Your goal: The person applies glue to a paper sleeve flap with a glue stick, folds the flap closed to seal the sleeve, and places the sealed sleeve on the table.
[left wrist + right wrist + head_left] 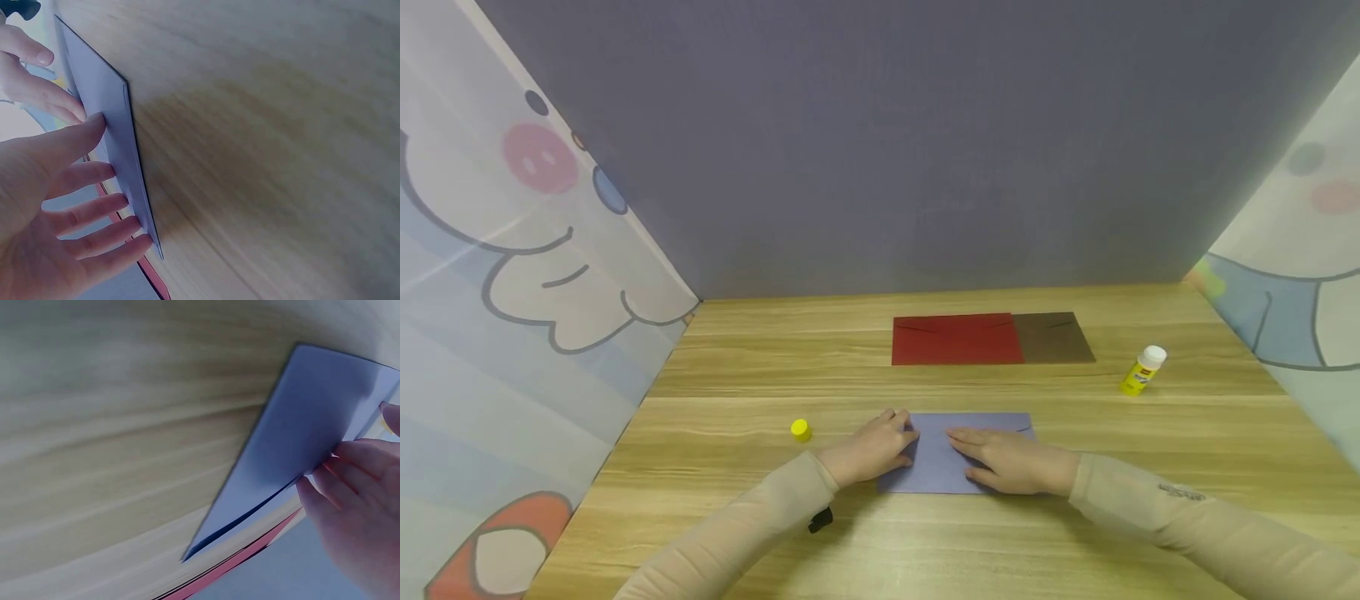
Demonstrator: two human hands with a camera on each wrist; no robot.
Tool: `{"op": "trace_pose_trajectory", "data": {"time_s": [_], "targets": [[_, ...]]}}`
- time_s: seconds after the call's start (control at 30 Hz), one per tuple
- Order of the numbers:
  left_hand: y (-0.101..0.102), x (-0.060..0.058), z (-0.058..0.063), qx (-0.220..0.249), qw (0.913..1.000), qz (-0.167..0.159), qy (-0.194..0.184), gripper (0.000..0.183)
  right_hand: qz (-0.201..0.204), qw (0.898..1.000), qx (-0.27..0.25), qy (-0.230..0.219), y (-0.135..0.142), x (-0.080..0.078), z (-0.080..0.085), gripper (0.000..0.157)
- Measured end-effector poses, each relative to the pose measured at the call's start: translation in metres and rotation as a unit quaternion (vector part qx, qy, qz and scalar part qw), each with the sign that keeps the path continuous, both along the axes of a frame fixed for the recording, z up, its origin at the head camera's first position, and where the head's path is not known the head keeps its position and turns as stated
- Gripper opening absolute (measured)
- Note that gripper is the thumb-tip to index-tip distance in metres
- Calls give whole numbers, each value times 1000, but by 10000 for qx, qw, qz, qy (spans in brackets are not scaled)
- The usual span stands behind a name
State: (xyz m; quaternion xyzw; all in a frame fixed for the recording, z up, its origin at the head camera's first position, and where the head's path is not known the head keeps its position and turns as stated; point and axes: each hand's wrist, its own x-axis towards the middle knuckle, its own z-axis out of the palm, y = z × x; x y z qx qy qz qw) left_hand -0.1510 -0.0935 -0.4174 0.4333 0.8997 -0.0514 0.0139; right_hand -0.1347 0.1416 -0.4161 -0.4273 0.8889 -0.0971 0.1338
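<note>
A lavender envelope (934,450) lies flat on the wooden table in front of the person. Fingertips of the left hand (871,448) rest on its left end, spread apart with the thumb nearer the front edge. Straight fingers of the right hand (1013,460) press on the envelope's flap, right of the middle. In the right wrist view, a dark slit shows along the flap edge of the envelope (294,425), beside those fingertips. Seen from the left wrist, the left fingers (94,212) lie extended against the envelope's face (103,94).
Farther back lies a red envelope (955,340), overlapping a brown envelope (1054,337) on its right. A yellow glue stick (1141,372) with a white end stands at the right. A small yellow cap (801,430) sits left of the left hand. A grey panel (925,150) rises behind the table.
</note>
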Motion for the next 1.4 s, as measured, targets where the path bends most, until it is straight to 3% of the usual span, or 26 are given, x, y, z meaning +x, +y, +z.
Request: {"op": "trace_pose_trajectory", "data": {"time_s": [0.67, 0.87, 1.13, 1.4], "targets": [[-3, 2, -2, 167, 9998, -102, 40, 41, -166, 9984, -264, 477, 26, 4, -5, 46], [-1, 5, -2, 95, 9999, 5, 104, 41, -224, 9973, -412, 571, 27, 4, -4, 45], [0, 7, 1, 236, 9996, 125, 96, 37, -822, 9907, -1085, 60, 25, -3, 1, 31], [2, 13, 4, 574, 9972, 122, 454, 19, -1356, 9753, -1721, 261, 30, 0, 3, 20]]}}
